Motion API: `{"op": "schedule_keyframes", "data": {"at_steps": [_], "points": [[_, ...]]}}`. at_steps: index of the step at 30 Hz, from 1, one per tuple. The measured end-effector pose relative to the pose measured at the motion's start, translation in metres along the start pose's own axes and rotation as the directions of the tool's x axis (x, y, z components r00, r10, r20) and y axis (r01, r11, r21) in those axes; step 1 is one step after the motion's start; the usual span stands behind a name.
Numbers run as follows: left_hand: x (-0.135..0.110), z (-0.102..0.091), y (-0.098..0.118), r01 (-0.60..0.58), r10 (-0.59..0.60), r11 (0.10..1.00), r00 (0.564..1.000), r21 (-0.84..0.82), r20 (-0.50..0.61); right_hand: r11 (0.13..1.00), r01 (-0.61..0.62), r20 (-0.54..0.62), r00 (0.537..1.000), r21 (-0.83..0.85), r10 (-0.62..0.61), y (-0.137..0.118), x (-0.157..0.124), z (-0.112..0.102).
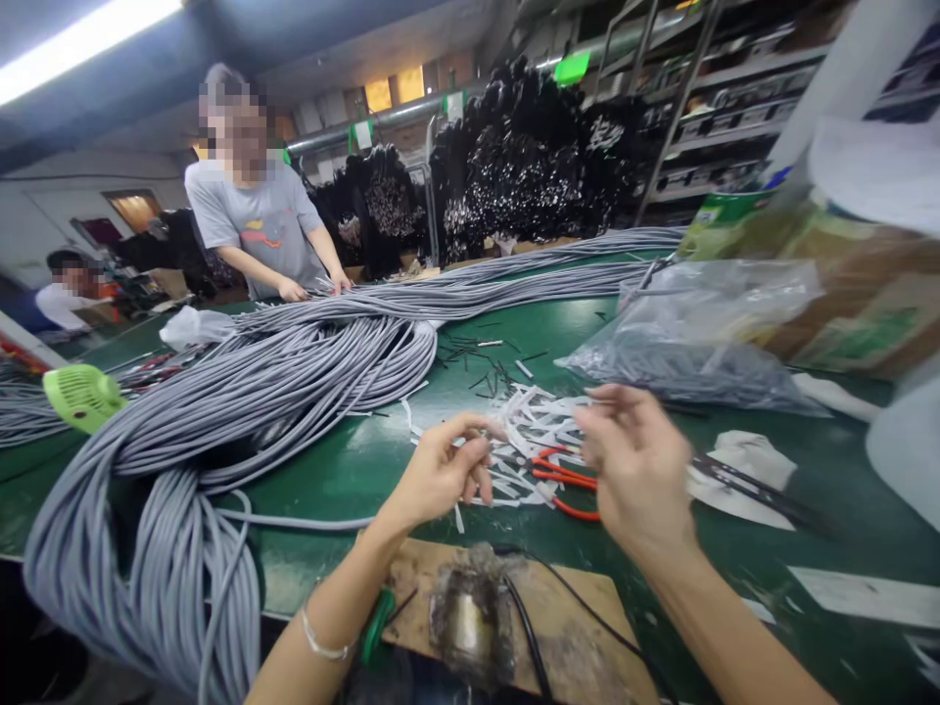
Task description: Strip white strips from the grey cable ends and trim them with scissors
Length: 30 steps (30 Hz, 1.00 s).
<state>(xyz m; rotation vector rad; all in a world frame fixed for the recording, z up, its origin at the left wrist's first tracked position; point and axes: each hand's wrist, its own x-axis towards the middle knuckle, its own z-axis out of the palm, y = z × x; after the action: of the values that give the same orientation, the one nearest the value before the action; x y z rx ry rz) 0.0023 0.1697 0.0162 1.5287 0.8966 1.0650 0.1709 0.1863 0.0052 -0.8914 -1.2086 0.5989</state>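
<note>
My left hand (445, 468) hovers over the near edge of a pile of white strips (540, 416), its fingers loosely bent and apart with nothing visible between them. On the right side of the pile, my right hand (638, 455) has its fingers curled in; the tips are blurred, and what they may hold cannot be made out. Red-handled scissors (565, 480) lie among the strips, partly behind my right hand. Below both hands, a grimy metal pot (470, 617) sits on a wooden board (580, 607).
Thick bundles of grey cable (315, 377) cover the table's left and back. A co-worker (257, 215) handles cable across the table. At right are a clear plastic bag (705, 323), a cardboard box (867, 294) and dark tweezers-like tools (764, 494). A green fan (80, 397) stands left.
</note>
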Motion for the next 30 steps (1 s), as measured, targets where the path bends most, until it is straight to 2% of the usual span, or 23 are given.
{"op": "schedule_keyframes", "data": {"at_steps": [1,2,3,5,7,9,12,16,18,22,25,28,30], "points": [[0.0,-0.002,0.001,0.02,-0.016,0.996,0.999,-0.082,0.044,0.99,-0.117,0.07,0.991,0.076,0.111,-0.002,-0.002,0.004],[0.0,-0.003,0.002,0.032,-0.02,0.989,0.996,-0.144,0.083,0.965,-0.227,0.184,0.962,0.135,0.201,-0.006,-0.004,0.008],[-0.001,-0.004,0.002,0.04,-0.017,0.98,0.993,-0.194,0.119,0.922,-0.337,0.308,0.912,0.192,0.27,-0.009,-0.007,0.013],[-0.002,-0.006,0.003,0.06,-0.013,0.962,0.984,-0.266,0.176,0.837,-0.482,0.495,0.811,0.259,0.314,-0.015,-0.012,0.02],[-0.003,-0.006,0.003,0.082,-0.012,0.945,0.976,-0.315,0.22,0.771,-0.551,0.552,0.769,0.319,0.322,-0.019,-0.015,0.024],[-0.003,-0.005,0.002,0.105,-0.011,0.932,0.965,-0.346,0.264,0.73,-0.586,0.535,0.765,0.351,0.357,-0.019,-0.017,0.026],[-0.003,-0.003,0.0,0.13,-0.015,0.919,0.955,-0.372,0.296,0.723,-0.594,0.431,0.789,0.352,0.438,-0.016,-0.018,0.027],[0.0,-0.001,-0.001,0.136,-0.042,0.914,0.969,-0.383,0.244,0.767,-0.518,0.245,0.855,0.378,0.457,-0.013,-0.02,0.031],[0.001,0.0,-0.001,0.125,-0.052,0.914,0.979,-0.386,0.196,0.772,-0.486,0.187,0.873,0.41,0.451,-0.013,-0.02,0.032],[0.003,0.001,0.001,0.102,-0.07,0.913,0.993,-0.396,0.093,0.767,-0.478,0.175,0.877,0.427,0.449,-0.016,-0.02,0.033],[0.003,0.002,0.001,0.081,-0.078,0.911,0.997,-0.405,0.024,0.763,-0.505,0.189,0.862,0.402,0.471,-0.018,-0.02,0.034],[0.002,0.003,0.0,0.059,-0.065,0.915,0.998,-0.399,-0.001,0.774,-0.538,0.196,0.843,0.333,0.501,-0.012,-0.019,0.035],[0.001,0.003,0.001,0.052,-0.056,0.919,0.998,-0.39,0.001,0.808,-0.519,0.122,0.854,0.279,0.506,-0.005,-0.014,0.034]]}}
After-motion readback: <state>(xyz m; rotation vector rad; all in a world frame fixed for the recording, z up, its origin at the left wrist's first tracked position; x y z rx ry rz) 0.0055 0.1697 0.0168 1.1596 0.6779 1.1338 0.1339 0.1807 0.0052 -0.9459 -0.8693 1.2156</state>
